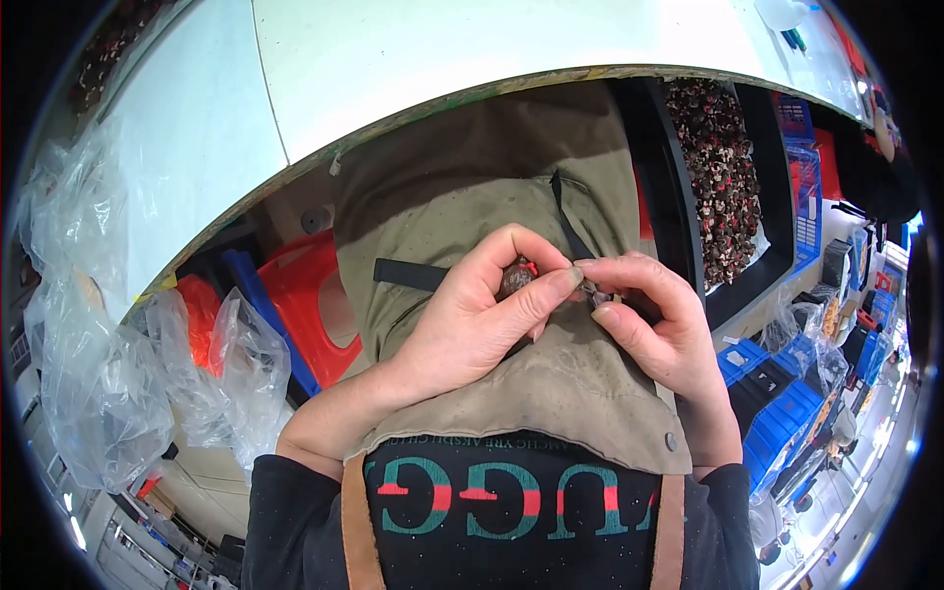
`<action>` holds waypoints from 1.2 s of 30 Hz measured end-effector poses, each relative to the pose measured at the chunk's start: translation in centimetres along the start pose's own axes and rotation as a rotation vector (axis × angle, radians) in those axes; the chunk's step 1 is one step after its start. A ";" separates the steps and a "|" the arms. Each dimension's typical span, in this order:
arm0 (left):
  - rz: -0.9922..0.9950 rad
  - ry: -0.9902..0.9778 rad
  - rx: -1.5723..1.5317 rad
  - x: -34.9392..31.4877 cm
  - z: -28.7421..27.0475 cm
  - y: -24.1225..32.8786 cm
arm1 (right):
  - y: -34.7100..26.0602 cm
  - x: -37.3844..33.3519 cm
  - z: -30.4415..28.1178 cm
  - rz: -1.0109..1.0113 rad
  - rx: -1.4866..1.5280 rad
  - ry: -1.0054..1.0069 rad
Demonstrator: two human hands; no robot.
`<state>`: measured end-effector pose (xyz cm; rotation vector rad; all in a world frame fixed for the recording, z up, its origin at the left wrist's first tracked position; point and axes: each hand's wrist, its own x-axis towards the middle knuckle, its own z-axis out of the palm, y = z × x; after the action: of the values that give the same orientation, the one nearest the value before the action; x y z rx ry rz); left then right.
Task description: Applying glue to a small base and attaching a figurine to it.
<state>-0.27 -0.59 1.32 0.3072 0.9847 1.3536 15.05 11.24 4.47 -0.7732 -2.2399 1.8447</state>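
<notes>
Above my lap, both hands meet at the fingertips. My left hand (467, 324) is closed around a small dark brown piece with a bit of red on top (515, 279), which looks like a little moulded figure; the fingers cover part of it. Between the thumb and forefinger of my right hand (661, 310) is a tiny dark, greyish part (595, 294), too small to name. The right fingertips touch or nearly touch the left thumb. Beneath the hands spreads an olive-brown apron (472, 221) with black straps.
A white tabletop (472, 44) curves across the far side. To the right, a black tray (678, 177) holds many small brown, red and pink pieces (726, 187). Blue crates (782, 413) stand beyond. A red plastic stool (305, 295) and clear plastic bags (98, 364) are at left.
</notes>
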 end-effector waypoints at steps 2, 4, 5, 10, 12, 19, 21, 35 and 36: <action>-0.004 0.000 -0.007 0.0 0.0 0.0 | 0.0 0.0 0.1 0.003 0.011 0.005; -0.005 -0.005 -0.011 0.0 0.0 0.0 | 0.1 -0.1 0.2 -0.002 0.024 0.017; -0.005 -0.004 -0.011 0.0 0.0 0.0 | 0.1 -0.1 0.2 -0.002 0.025 0.016; -0.001 -0.005 0.016 0.0 -0.1 -0.1 | 0.2 -0.1 0.1 -0.009 -0.003 0.008; -0.005 -0.005 0.014 0.0 -0.2 -0.1 | 0.3 -0.1 0.2 -0.009 0.001 0.011; -0.016 -0.012 0.004 0.1 -0.3 -0.2 | 0.4 -0.1 0.2 0.009 0.013 0.012; -0.012 -0.013 0.007 0.1 -0.3 -0.3 | 0.4 -0.1 0.1 0.010 0.007 0.006; -0.016 -0.009 0.019 0.3 -0.4 -0.4 | 0.6 0.0 0.1 0.020 0.006 -0.001; -0.018 -0.006 0.022 0.3 -0.3 -0.4 | 0.6 0.0 0.0 0.019 0.007 -0.003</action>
<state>-0.29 -0.52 0.71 0.3185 0.9959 1.3252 15.19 11.31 3.85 -0.7941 -2.2347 1.8615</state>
